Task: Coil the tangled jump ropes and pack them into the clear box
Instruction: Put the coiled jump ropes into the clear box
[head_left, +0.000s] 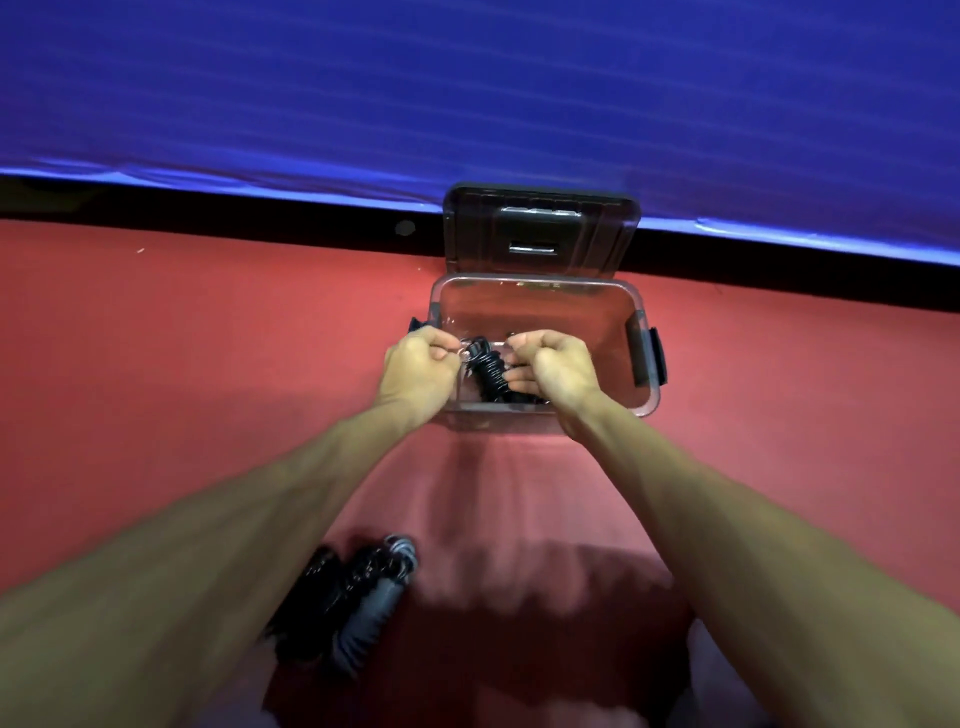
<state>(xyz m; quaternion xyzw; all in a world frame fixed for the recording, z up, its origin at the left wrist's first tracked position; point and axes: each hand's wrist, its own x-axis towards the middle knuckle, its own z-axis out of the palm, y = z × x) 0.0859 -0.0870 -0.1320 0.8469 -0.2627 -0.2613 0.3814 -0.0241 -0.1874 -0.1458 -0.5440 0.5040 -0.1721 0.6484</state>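
Head view, nearest first: well short of my fingers, beside my left forearm, a second bundle of jump ropes (353, 597) lies on the red floor (208, 338). It is black and grey and blurred, so I cannot tell how many ropes it holds or how neatly it is wound.

Further out, both hands are over the near end of the clear box (540, 283). My left hand (421, 371) has its fingers curled, pinching one end of a black coiled jump rope (488, 371). My right hand (553, 371) has its fingers curled round the other side. The coil sits between the two sets of fingertips, inside the box walls.

I judge this as the packing step for this rope. Next I must lower it, let go without the coil springing loose, then reach back for the bundle.

Something shiny shows at my left fingertips; I cannot tell what it is. My right hand and the near wall hide the coil's lower part.

Right of my right fingers is a black latch (649, 358). Beyond them the lid (540, 228) stands open.
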